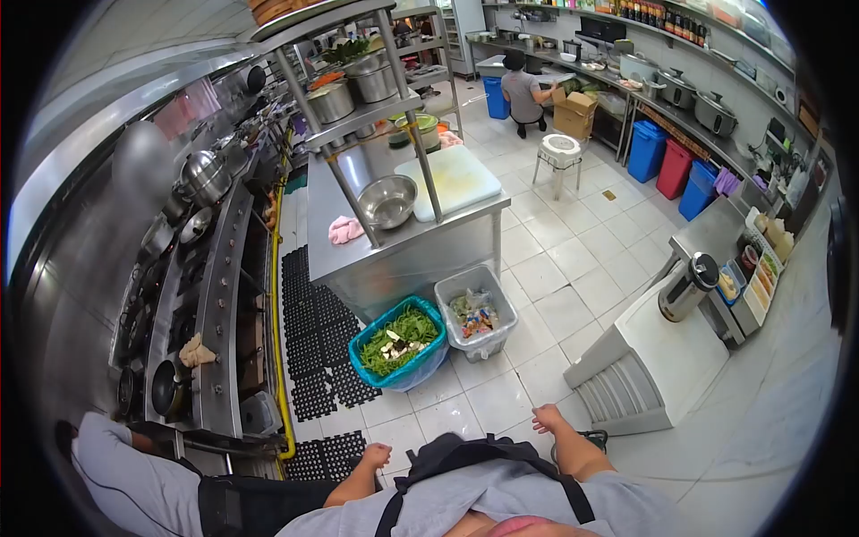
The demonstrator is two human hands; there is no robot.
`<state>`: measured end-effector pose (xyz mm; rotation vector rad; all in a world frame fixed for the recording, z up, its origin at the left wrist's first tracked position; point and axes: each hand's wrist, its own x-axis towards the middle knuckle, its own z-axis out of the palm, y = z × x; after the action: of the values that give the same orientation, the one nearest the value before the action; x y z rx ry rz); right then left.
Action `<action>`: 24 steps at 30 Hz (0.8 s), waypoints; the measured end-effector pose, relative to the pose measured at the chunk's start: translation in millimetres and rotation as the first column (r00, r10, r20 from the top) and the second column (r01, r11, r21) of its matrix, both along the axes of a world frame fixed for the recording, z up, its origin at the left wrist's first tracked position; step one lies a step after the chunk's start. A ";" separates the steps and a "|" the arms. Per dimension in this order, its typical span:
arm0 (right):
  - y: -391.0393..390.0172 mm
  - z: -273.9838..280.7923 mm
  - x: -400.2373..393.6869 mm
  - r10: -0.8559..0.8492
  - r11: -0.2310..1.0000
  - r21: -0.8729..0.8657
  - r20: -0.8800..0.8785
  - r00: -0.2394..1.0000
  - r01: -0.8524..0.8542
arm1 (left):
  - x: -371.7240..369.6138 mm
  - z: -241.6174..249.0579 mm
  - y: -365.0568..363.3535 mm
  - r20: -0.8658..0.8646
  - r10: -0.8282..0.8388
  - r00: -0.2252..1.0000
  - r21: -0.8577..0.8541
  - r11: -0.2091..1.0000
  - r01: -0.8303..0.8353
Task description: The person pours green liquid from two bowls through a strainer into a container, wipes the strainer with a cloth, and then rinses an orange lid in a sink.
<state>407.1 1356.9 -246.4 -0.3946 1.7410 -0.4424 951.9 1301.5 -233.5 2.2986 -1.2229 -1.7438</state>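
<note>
My left hand (378, 455) hangs low at my side above the black rubber floor mat (335, 455), its fingers curled in with nothing showing in them. On the other side, my right hand (547, 418) is held out over the white tiles, fingers loosely closed, also with nothing visible in it. Ahead of my hands stand a blue-lined bin (413, 367) of green leafy trimmings and a clear-lined bin (501, 333) of mixed scraps. A white plastic stand (617, 380) is closest to my right hand. Both hands are apart from these things.
Stoves (201, 300) line the left, where a co-worker in grey (134, 479) leans in. A steel worktable (335, 255) bears a steel bowl (387, 201) and cutting board (456, 183). Further back are a stool (560, 150), a crouching person (522, 88) and a cardboard box (574, 114).
</note>
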 end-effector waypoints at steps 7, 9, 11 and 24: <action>-111.7 34.3 -53.5 0.084 0.993 -0.086 0.027 0.996 -0.081 | -27.4 -29.7 -28.3 -0.018 -0.583 0.812 -0.105 0.809 0.579; -139.8 35.9 -77.3 0.079 0.995 -0.070 0.018 0.997 -0.077 | -61.5 -37.1 -56.6 0.007 -0.458 0.889 0.136 0.881 0.453; -153.7 27.6 -100.3 0.040 0.998 -0.039 0.044 0.998 -0.038 | -82.2 -54.1 -120.3 -0.079 -0.642 0.763 0.013 0.764 0.645; -263.4 83.3 -267.3 -0.307 0.934 -0.139 0.153 0.939 0.328 | -490.9 -37.1 -507.1 0.070 -0.756 0.651 -0.508 0.535 0.676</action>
<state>139.8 1093.5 -163.1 -0.1918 1.6515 -0.8314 461.0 794.5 -270.6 1.3729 -2.4698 -1.4083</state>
